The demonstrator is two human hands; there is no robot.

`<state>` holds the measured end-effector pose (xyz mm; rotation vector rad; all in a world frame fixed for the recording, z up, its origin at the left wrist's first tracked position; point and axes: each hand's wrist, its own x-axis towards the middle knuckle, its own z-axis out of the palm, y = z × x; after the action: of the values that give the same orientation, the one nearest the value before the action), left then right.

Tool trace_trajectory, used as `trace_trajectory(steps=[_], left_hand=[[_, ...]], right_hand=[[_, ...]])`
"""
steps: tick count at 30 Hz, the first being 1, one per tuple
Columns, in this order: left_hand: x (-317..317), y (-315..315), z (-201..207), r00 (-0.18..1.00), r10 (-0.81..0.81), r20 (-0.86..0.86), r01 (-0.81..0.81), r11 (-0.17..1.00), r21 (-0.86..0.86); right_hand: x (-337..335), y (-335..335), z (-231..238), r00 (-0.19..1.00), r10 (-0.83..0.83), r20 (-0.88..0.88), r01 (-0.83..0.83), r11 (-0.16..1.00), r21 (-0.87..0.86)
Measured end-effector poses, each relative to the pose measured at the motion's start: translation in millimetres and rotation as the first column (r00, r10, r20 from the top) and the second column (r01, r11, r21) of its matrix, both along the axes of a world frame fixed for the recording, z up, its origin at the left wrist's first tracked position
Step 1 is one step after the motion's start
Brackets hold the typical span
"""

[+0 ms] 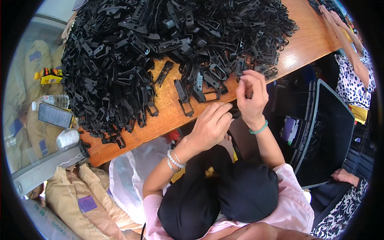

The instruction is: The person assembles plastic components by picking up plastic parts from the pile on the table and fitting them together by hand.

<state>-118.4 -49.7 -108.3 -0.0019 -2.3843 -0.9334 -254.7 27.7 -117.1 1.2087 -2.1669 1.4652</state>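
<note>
A big heap of black plastic clip-like parts (116, 52) covers much of the wooden table (132, 140). Several loose parts lie at its near edge, among them a long black clip (182, 93) with an open loop at one end. My left hand (212, 125) is just off the table's front edge, its fingers pinched on a small dark plastic part (235, 113), mostly hidden by the fingertips. To its right, my right hand (253, 98) is closed, thumb and fingertips together beside the heap's edge. What it grips, if anything, is hidden.
At the left are a phone (55, 115), a plastic bottle (56, 101), a yellow-black box (52, 76) and brown sacks (88, 192). A large black bin (326, 136) stands at the right. Another person's arms (352, 48) reach onto the table at the far right.
</note>
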Motion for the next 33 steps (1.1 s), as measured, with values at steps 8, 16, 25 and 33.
trace_trajectory(steps=[8, 16, 25, 33], left_hand=[[-2, -6, -3, 0.999, 0.043, -0.032, -0.040, 0.995, 0.092], [-1, -9, -5, 0.999, 0.033, -0.035, -0.028, 0.990, 0.139], [8, -1, 2, 0.988, 0.128, -0.082, -0.097, 0.945, 0.311], [18, -7, 37, 0.950, 0.304, 0.069, -0.310, 0.896, 0.318]], right_hand=[[-5, 6, -6, 0.990, 0.133, -0.034, -0.136, 0.986, -0.097], [-43, 3, 27, 0.929, -0.058, -0.367, 0.128, 0.977, 0.171], [-69, 8, 50, 0.911, 0.041, -0.410, -0.005, 0.996, 0.088], [6, 27, 57, 0.379, 0.473, 0.795, -0.313, 0.874, -0.371]])
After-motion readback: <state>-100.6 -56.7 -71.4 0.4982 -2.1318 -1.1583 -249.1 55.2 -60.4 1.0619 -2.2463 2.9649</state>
